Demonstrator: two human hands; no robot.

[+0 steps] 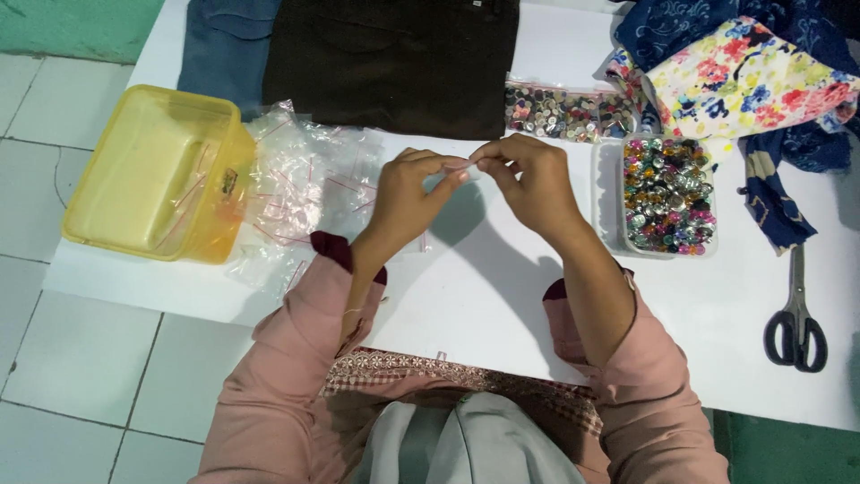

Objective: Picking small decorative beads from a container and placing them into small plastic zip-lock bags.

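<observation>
My left hand [410, 195] and my right hand [530, 182] meet above the white table [502, 296], both pinching the top edge of a small clear plastic bag [461, 168] between thumb and fingers. The bag is thin and hard to make out; what is inside it cannot be seen. A pile of small clear zip bags with red strips [305, 188] lies just left of my left hand. A clear tub of shiny coloured buttons [667, 195] stands just right of my right hand.
A yellow plastic box [157, 175] sits at the table's left edge. Dark brown cloth [394, 63] and blue cloth [224, 45] lie at the back, with a bag of grey buttons [564, 112]. Floral fabrics [752, 72] are piled at back right. Black scissors [795, 314] lie right.
</observation>
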